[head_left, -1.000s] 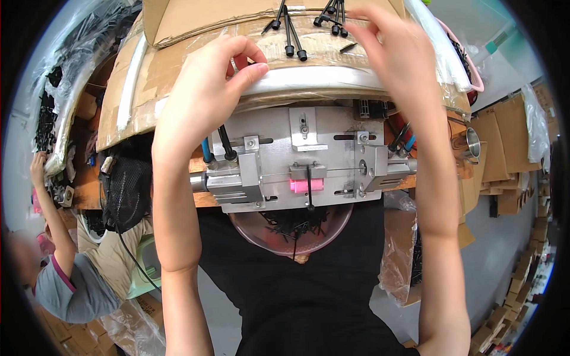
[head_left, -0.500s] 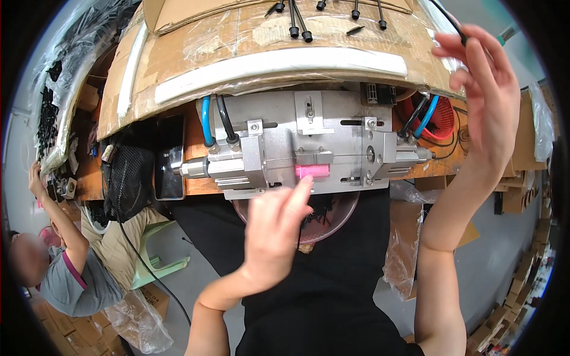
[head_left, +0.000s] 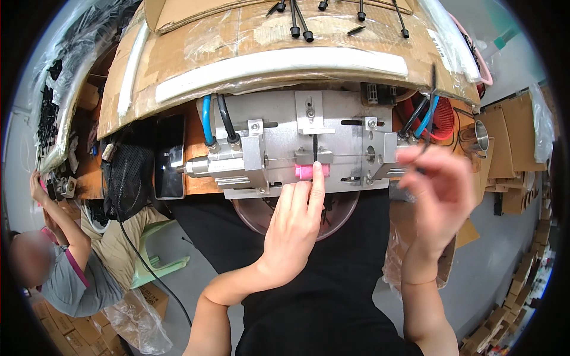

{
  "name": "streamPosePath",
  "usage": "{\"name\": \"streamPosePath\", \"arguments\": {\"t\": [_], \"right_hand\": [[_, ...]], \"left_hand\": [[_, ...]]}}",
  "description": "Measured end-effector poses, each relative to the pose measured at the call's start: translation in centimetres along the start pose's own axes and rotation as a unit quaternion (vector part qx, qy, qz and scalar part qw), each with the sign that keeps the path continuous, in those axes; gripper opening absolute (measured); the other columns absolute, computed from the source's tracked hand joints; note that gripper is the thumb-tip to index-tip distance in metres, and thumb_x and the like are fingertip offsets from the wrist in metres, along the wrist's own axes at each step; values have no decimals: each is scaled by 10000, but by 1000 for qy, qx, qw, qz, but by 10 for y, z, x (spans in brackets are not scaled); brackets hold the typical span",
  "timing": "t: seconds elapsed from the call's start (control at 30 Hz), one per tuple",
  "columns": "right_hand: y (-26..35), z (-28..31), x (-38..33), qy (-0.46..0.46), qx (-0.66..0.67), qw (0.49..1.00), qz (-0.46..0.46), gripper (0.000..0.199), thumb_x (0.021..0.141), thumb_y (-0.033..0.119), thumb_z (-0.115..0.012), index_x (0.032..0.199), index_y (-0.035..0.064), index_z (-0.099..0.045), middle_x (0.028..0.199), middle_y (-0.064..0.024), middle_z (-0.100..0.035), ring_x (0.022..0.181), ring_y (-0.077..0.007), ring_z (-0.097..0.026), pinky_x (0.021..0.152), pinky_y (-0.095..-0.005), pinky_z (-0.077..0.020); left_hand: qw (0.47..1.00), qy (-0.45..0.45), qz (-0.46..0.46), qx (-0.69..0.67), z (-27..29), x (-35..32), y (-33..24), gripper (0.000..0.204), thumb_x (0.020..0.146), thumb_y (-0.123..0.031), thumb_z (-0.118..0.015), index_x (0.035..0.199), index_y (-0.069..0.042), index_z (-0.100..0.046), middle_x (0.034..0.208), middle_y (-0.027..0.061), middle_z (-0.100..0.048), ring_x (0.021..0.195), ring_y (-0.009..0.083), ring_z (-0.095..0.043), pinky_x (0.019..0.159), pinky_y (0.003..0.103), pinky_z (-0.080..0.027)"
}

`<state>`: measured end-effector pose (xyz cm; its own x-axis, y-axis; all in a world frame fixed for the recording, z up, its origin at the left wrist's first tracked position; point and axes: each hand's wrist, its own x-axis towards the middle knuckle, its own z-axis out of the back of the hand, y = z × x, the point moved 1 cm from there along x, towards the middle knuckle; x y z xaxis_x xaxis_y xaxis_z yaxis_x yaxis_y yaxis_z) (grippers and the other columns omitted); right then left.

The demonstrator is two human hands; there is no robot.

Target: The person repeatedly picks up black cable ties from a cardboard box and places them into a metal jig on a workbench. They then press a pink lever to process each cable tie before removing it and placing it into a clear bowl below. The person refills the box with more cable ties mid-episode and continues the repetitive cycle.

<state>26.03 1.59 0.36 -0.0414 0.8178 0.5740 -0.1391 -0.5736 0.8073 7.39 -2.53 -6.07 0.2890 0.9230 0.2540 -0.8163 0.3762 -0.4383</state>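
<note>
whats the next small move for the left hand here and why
Probably a light press by the left hand to steady the black rod on the metal fixture: its index fingertip appears to meet the rod's near end, by the pink piece, while the right hand, blurred, holds a second dark rod off to the side.
</note>
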Motion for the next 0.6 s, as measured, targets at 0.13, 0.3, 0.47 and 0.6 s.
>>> {"name": "streamPosePath", "arguments": {"t": [0.13,0.3,0.47,0.6], "right_hand": [[-16,-35,-51,108,-131,985,14,484,687,-162,-718,1148,-56,-619,936,-151,-675,781,-270,-655,671,-334,-550],[-43,-56,-73,158,-215,963,45,642,694,-126,-706,1308,-73,-526,799,-112,-606,665,-222,-572,611,-340,-484],[-48,-64,-69,166,-223,959,50,649,721,-81,-715,1336,-60,-511,720,-83,-536,630,-206,-522,592,-348,-458],[-38,-55,-57,198,-236,951,38,649,721,-27,-747,1333,-29,-530,763,-85,-578,652,-208,-546,604,-342,-474]], "left_hand": [[999,-32,0,-44,39,10,1,803,724,38,-731,1451,0,-392,1014,111,-544,960,266,-509,843,357,-444],[994,-111,8,-16,68,19,11,795,678,44,-760,1408,29,-447,984,113,-542,889,267,-507,800,368,-447],[994,-101,13,-35,70,17,14,763,694,48,-748,1399,29,-459,979,115,-533,883,268,-501,797,364,-444],[991,-124,-1,-53,79,45,17,686,725,82,-705,1372,-66,-534,944,111,-531,842,256,-523,780,354,-451]]}}
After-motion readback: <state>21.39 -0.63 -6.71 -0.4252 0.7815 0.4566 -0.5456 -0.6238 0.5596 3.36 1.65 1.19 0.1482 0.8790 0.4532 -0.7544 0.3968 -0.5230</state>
